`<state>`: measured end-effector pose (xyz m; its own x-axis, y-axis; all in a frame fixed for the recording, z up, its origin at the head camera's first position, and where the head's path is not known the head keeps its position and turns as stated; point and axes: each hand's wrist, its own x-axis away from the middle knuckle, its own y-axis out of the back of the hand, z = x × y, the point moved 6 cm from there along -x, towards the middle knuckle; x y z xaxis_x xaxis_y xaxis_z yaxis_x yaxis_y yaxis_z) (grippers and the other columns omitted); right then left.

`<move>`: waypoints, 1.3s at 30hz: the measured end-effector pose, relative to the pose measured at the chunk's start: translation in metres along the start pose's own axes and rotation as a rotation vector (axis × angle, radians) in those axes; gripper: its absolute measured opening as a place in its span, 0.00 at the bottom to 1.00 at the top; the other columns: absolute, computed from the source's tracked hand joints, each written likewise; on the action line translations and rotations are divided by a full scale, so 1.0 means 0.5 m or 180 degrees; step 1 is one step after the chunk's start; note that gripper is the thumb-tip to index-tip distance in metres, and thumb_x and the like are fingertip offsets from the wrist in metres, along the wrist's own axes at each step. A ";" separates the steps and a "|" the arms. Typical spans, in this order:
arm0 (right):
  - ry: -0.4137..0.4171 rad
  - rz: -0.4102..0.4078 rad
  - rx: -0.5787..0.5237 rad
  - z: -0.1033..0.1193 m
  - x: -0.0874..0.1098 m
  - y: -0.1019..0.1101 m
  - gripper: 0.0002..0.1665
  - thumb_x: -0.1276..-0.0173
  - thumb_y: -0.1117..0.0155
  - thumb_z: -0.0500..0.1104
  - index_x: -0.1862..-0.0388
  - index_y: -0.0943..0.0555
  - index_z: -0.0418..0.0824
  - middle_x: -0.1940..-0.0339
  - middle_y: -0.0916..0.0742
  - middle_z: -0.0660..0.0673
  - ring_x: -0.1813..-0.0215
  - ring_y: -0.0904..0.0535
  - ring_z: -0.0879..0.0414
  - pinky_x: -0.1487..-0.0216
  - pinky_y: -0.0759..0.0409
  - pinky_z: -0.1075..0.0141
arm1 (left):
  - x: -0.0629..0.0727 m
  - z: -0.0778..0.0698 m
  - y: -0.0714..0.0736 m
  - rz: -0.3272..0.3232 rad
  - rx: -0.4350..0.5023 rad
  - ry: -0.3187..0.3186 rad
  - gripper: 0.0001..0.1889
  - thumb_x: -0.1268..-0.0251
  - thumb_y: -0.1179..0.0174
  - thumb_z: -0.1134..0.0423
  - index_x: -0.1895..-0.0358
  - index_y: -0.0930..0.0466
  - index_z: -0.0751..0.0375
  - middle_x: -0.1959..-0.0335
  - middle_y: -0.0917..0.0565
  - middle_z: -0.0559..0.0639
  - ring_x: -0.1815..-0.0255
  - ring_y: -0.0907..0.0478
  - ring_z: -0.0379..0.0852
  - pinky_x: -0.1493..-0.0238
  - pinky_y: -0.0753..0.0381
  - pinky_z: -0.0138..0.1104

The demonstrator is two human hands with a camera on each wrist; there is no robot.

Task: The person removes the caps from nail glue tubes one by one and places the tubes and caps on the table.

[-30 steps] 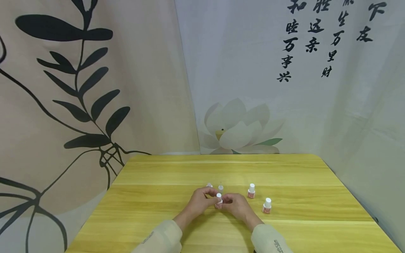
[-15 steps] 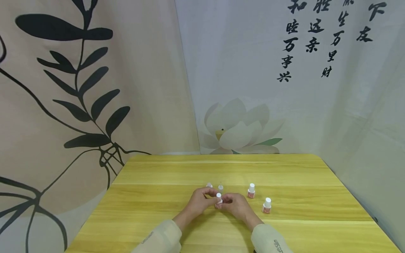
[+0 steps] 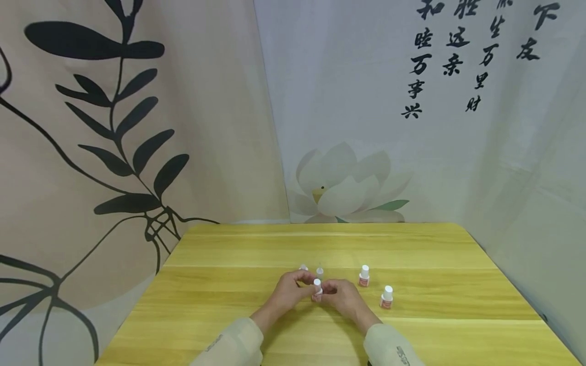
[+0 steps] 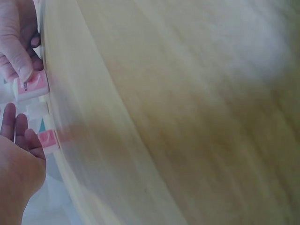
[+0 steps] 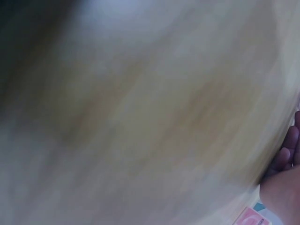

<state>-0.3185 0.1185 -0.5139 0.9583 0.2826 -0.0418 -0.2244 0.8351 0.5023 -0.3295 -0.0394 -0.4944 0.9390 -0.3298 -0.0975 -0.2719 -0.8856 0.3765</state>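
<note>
A small white bottle (image 3: 317,292) with a white cap and a pink label stands upright between both hands in the head view. My left hand (image 3: 289,293) pinches it near the cap from the left. From the other side my right hand (image 3: 344,300) holds its body, and in the left wrist view the right thumb (image 4: 21,65) presses on the pink label (image 4: 36,87). The left hand's lower fingers (image 4: 21,129) curl beneath the bottle there; its thumb and index finger are out of that view.
Two similar capped bottles, one nearer (image 3: 386,297) and one farther back (image 3: 363,276), stand on the wooden table (image 3: 435,254) to the right. Behind the hands are a translucent piece with a thin tip (image 3: 319,272) and another, mostly hidden bottle top (image 3: 303,267).
</note>
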 end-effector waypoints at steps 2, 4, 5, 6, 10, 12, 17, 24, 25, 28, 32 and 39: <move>-0.0014 0.0001 0.0003 0.001 0.000 0.001 0.14 0.38 0.27 0.53 0.57 0.14 0.48 0.61 0.12 0.54 0.55 0.19 0.56 0.48 0.22 0.50 | -0.001 0.000 0.001 0.0009 -0.0005 0.0000 0.11 0.39 0.30 0.57 0.57 0.15 0.56 0.57 0.18 0.48 0.62 0.23 0.48 0.63 0.22 0.35; -0.0015 0.0007 0.0002 0.002 0.000 0.002 0.14 0.38 0.27 0.53 0.57 0.14 0.48 0.61 0.12 0.54 0.54 0.18 0.56 0.47 0.22 0.49 | -0.002 0.000 0.001 0.0022 -0.0013 0.0002 0.10 0.39 0.30 0.57 0.58 0.14 0.56 0.58 0.18 0.47 0.63 0.23 0.47 0.64 0.22 0.35; -0.0010 0.0013 0.0003 0.001 0.000 0.002 0.14 0.37 0.27 0.52 0.57 0.14 0.47 0.61 0.12 0.53 0.54 0.18 0.55 0.47 0.22 0.49 | -0.003 0.001 0.001 0.0027 -0.0024 0.0007 0.10 0.39 0.30 0.57 0.58 0.14 0.56 0.58 0.18 0.47 0.64 0.23 0.47 0.64 0.21 0.35; -0.0017 0.0019 -0.0001 0.000 0.000 0.001 0.14 0.37 0.27 0.52 0.57 0.14 0.47 0.61 0.12 0.53 0.54 0.18 0.55 0.47 0.22 0.49 | -0.004 0.001 0.001 0.0029 -0.0031 0.0007 0.10 0.39 0.30 0.57 0.58 0.14 0.56 0.58 0.18 0.47 0.64 0.23 0.46 0.65 0.21 0.35; 0.0020 0.0031 0.0001 -0.002 -0.001 -0.001 0.15 0.37 0.27 0.52 0.56 0.14 0.46 0.60 0.13 0.52 0.53 0.18 0.53 0.48 0.21 0.50 | -0.005 0.002 0.001 0.0016 -0.0061 -0.0008 0.09 0.39 0.30 0.58 0.60 0.14 0.56 0.59 0.18 0.47 0.65 0.23 0.44 0.65 0.21 0.35; 0.0034 0.0027 0.0010 -0.003 -0.002 -0.001 0.15 0.38 0.27 0.51 0.56 0.14 0.45 0.60 0.13 0.52 0.54 0.18 0.54 0.48 0.21 0.50 | -0.005 0.002 0.000 0.0009 -0.0073 -0.0018 0.08 0.39 0.30 0.58 0.60 0.15 0.57 0.59 0.18 0.47 0.65 0.23 0.44 0.65 0.21 0.35; 0.0008 0.0019 0.0004 -0.004 -0.002 -0.001 0.15 0.39 0.26 0.51 0.56 0.14 0.46 0.61 0.13 0.53 0.54 0.19 0.54 0.48 0.21 0.50 | -0.004 0.000 -0.001 0.0012 -0.0065 -0.0013 0.10 0.38 0.30 0.59 0.58 0.15 0.59 0.59 0.18 0.47 0.63 0.23 0.46 0.63 0.21 0.35; 0.0004 0.0008 0.0003 -0.005 -0.001 0.000 0.15 0.38 0.26 0.50 0.56 0.14 0.46 0.60 0.12 0.52 0.54 0.18 0.54 0.48 0.21 0.49 | -0.001 -0.001 -0.001 0.0059 0.0012 -0.0028 0.11 0.38 0.30 0.58 0.57 0.14 0.59 0.56 0.18 0.51 0.59 0.23 0.49 0.61 0.21 0.36; 0.0009 0.0005 0.0009 -0.006 -0.002 0.000 0.15 0.39 0.26 0.50 0.56 0.14 0.46 0.60 0.12 0.52 0.54 0.18 0.53 0.48 0.21 0.49 | -0.001 0.000 -0.001 0.0060 0.0014 -0.0033 0.10 0.38 0.30 0.58 0.57 0.14 0.59 0.56 0.18 0.52 0.59 0.23 0.49 0.61 0.21 0.36; -0.0001 0.0007 0.0005 -0.007 -0.002 0.000 0.15 0.39 0.26 0.50 0.56 0.14 0.46 0.60 0.12 0.52 0.54 0.18 0.53 0.48 0.21 0.49 | -0.002 0.001 -0.001 0.0059 0.0025 -0.0030 0.09 0.38 0.30 0.58 0.58 0.14 0.58 0.57 0.18 0.51 0.62 0.23 0.47 0.62 0.21 0.36; -0.0022 0.0002 0.0007 -0.008 -0.004 -0.001 0.14 0.38 0.26 0.50 0.57 0.14 0.47 0.61 0.12 0.53 0.54 0.18 0.55 0.48 0.21 0.50 | -0.003 0.003 -0.002 0.0024 0.0023 -0.0008 0.09 0.38 0.30 0.58 0.60 0.15 0.57 0.58 0.18 0.49 0.65 0.23 0.45 0.64 0.21 0.36; 0.0012 0.0034 -0.0007 -0.005 -0.003 -0.001 0.14 0.37 0.27 0.51 0.57 0.14 0.46 0.61 0.12 0.53 0.54 0.18 0.54 0.48 0.21 0.51 | -0.001 0.004 -0.004 -0.0025 0.0014 -0.0024 0.11 0.39 0.29 0.59 0.59 0.16 0.60 0.58 0.18 0.49 0.61 0.23 0.47 0.62 0.21 0.35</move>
<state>-0.3203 0.1186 -0.5162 0.9552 0.2932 -0.0397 -0.2349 0.8331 0.5008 -0.3301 -0.0382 -0.4970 0.9395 -0.3252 -0.1073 -0.2655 -0.8896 0.3717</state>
